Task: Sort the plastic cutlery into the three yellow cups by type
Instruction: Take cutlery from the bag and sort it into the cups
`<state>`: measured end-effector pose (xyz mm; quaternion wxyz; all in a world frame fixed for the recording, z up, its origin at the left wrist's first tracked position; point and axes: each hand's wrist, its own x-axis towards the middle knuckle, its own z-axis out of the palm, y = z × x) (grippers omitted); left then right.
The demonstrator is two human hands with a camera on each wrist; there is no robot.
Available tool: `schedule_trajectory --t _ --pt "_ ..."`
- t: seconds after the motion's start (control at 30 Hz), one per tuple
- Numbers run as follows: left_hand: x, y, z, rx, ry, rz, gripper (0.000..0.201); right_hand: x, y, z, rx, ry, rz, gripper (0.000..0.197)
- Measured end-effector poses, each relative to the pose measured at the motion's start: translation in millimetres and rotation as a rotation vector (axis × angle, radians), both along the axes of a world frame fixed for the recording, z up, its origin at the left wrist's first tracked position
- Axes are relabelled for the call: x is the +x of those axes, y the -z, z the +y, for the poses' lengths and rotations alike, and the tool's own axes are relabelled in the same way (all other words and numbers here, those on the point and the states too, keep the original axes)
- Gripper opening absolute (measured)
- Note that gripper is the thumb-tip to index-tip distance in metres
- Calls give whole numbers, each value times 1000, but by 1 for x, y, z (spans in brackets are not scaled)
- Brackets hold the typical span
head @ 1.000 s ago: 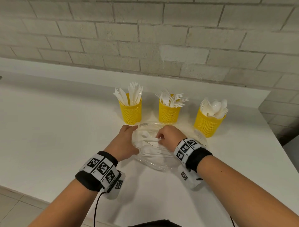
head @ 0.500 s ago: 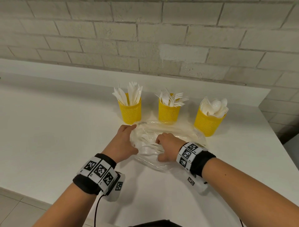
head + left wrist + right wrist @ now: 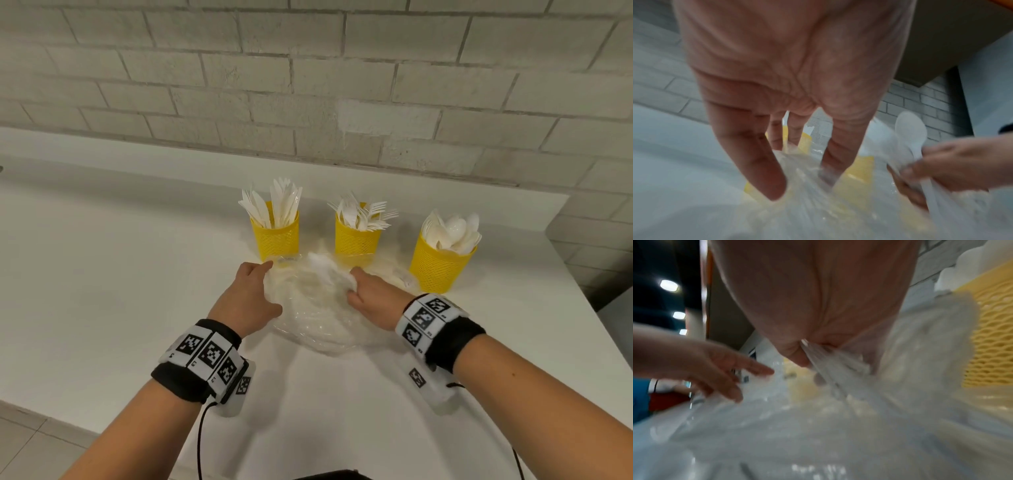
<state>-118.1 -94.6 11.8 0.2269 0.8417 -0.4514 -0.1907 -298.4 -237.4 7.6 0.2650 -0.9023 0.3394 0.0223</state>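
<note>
1. The right hand (image 3: pixel 371 296) pinches a white plastic spoon (image 3: pixel 911 129) by its handle, above the clear crinkly bag (image 3: pixel 318 308) on the white table (image 3: pixel 102 274).
2. The spoon looks light, stiff and slippery; the handle seems the best hold.
3. The left hand (image 3: pixel 245 301) rests on the bag with fingers straight and spread.
4. Three ribbed yellow cups stand behind; the spoon cup (image 3: pixel 440 265) is nearest the right hand.

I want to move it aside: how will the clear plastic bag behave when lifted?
Probably floppy: the clear plastic bag wrinkles and bunches where the right hand pinches it. Likely light and slippery, being thin glossy film. Cutlery inside may shift or slide out.
</note>
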Motion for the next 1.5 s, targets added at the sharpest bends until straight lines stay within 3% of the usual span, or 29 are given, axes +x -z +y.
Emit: schedule_trajectory --t 0.1,0.17,0.33,0.4,0.53,0.63,0.77,0.93,1.1,1.2,1.27,1.33,1.43,1.5 --pt "-6 -5 2 -21 -37 -282 68 -3 -20 2 88 37 -258 41" --pt "-13 -11 -2 -114 7 -373 58 0 -33 7 111 59 -389 42" --pt "-41 -32 -22 -213 369 55 37 17 -41 23 348 180 -669 46" --pt "-51 -37 -30 -285 406 215 25 23 -42 27 481 238 -705 48" --pt "-57 -39 -42 -390 358 329 22 23 -46 28 591 253 -755 49" --pt "-56 -37 -45 -451 354 436 19 23 -46 30 613 233 -772 35" --pt "-54 -36 -51 -440 414 507 12 27 -43 31 623 258 -745 52" --pt "-50 -29 -52 -465 399 514 12 27 -45 32 603 208 -761 32" --pt "-45 -10 -53 -392 401 593 36 22 -54 26 591 237 -907 43" --pt "-44 0 -53 -353 408 598 20 22 -57 22 552 238 -1018 48" --pt "-44 3 -53 -317 392 573 13 23 -56 24 452 188 -994 42" --pt "-41 7 -56 -292 375 566 23 22 -55 26 385 164 -934 32" --pt "-38 9 -57 -261 366 528 43 21 -50 28 414 175 -883 21" --pt "-37 11 -58 -266 361 501 34 18 -49 28 473 210 -881 26"
